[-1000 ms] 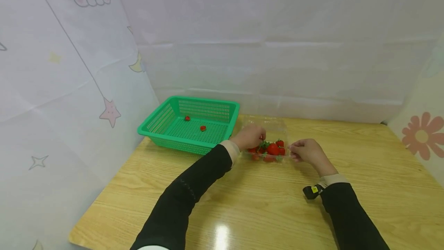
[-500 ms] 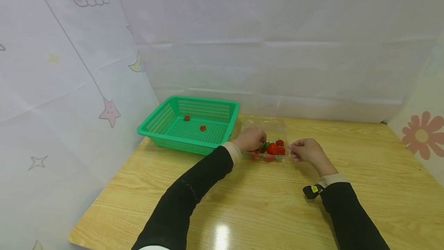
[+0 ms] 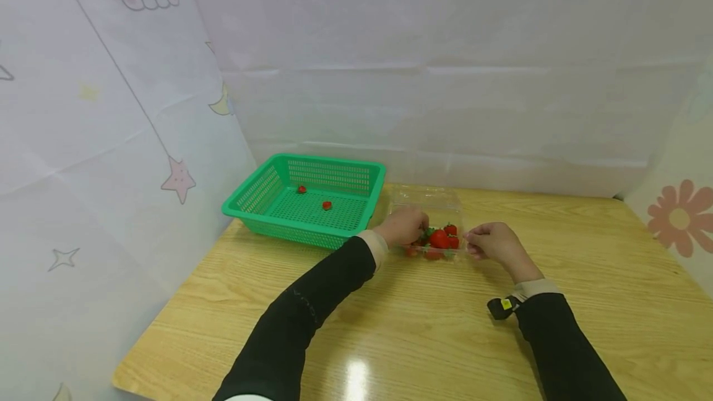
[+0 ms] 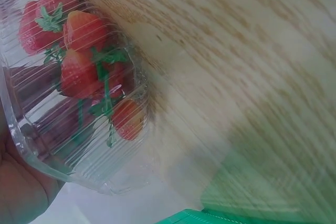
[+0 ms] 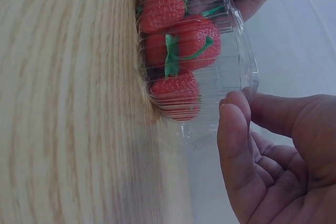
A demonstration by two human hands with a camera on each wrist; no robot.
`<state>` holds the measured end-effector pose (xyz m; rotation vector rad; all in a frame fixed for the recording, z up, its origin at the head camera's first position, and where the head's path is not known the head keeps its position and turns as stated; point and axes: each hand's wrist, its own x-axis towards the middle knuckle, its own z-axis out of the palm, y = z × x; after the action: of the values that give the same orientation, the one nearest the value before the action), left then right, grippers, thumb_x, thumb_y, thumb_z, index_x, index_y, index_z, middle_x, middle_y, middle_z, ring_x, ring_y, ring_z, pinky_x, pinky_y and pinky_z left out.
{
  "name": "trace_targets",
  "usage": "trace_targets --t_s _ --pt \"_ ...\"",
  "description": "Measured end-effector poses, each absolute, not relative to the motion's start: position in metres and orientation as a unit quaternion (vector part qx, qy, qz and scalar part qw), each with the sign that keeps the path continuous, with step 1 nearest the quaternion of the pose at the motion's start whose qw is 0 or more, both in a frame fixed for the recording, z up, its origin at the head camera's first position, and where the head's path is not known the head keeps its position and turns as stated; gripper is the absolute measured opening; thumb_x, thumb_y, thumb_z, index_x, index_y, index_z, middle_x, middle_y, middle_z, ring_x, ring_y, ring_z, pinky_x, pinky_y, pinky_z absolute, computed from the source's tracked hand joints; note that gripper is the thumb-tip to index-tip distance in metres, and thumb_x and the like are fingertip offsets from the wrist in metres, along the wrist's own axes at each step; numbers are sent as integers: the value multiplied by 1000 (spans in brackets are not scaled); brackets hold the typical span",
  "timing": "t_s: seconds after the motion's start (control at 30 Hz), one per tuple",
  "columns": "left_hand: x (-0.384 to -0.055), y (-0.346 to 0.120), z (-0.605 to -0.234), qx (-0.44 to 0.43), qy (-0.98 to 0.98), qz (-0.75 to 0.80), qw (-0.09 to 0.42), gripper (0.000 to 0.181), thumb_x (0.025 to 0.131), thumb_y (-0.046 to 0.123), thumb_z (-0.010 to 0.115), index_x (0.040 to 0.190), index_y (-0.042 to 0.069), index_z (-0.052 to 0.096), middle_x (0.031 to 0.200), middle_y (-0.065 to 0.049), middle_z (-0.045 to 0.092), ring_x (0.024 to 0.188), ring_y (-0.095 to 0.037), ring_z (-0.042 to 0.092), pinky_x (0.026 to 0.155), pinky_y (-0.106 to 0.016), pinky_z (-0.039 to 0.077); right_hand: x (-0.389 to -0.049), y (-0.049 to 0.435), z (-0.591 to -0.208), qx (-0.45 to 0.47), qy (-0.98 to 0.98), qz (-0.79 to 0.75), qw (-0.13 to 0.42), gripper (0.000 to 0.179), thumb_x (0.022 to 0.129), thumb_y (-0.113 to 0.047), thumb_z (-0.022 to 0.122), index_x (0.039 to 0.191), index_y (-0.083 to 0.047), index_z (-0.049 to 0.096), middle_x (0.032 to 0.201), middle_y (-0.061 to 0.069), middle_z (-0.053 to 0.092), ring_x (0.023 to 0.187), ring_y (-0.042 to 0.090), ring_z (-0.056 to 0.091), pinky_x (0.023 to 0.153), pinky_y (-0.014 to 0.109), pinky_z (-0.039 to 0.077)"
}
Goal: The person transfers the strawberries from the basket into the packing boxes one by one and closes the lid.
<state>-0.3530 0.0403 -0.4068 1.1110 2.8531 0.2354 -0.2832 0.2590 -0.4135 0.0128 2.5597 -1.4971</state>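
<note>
A clear plastic punnet (image 3: pixel 424 198) with its lid raised stands on the table, holding several red strawberries (image 3: pixel 439 239) with green leaves. My left hand (image 3: pixel 402 226) reaches down into its left part, fingers bent. Through the ribbed wall in the left wrist view, those fingers (image 4: pixel 37 85) lie right beside a strawberry (image 4: pixel 80 74); whether they grip it I cannot tell. At the right side, my right hand (image 3: pixel 493 243) pinches the punnet's edge between thumb and index finger, as the right wrist view shows at the rim (image 5: pixel 254 80).
Left of the punnet sits a green plastic basket (image 3: pixel 303 232) with slotted walls. Inside it lie two strawberries, one near the middle (image 3: pixel 327 205) and one farther back (image 3: pixel 302 189). A pale printed cloth (image 3: pixel 445 79) hangs behind the wooden table (image 3: pixel 423 327).
My left hand has dipped slightly lower and nearer within the punnet. My right hand keeps its place at the punnet's edge, and the basket with its two strawberries is unchanged.
</note>
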Motion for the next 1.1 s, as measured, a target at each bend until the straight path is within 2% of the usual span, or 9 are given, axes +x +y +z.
trace_targets --t_s 0.27,0.53,0.6,0.8,1.1 --pt "-350 40 -406 352 932 75 35 25 98 15 60 121 13 69 118 -2 66 99 -13 63 80 -24 50 -283 260 -416 5 861 -500 88 34 102 -15 53 119 14 57 90 17 67 81 29 67 69 36 57" --pt "-333 20 -372 341 931 125 30 31 98 19 60 128 11 63 128 -3 61 112 -18 59 89 -27 48 -284 260 -415 1 863 -497 87 34 102 -16 53 117 14 58 89 16 67 80 28 67 69 35 57" --pt "-331 10 -363 340 931 128 14 31 98 21 62 127 12 63 128 -3 61 113 -17 59 89 -27 48 -284 259 -414 -1 865 -494 84 35 102 -17 54 116 14 59 89 17 67 80 27 67 68 34 57" --pt "-330 -36 -343 316 938 132 -59 28 97 25 63 122 12 67 120 -6 65 94 -17 65 74 -29 52 -285 258 -413 0 864 -497 83 35 101 -16 54 116 15 58 89 17 67 78 25 67 67 34 57" --pt "-346 -128 -341 211 948 186 -148 27 96 22 66 119 11 68 117 -9 65 89 -20 66 71 -35 54 -283 258 -415 3 860 -504 85 35 101 -15 54 119 16 57 91 19 67 81 29 67 69 36 57"
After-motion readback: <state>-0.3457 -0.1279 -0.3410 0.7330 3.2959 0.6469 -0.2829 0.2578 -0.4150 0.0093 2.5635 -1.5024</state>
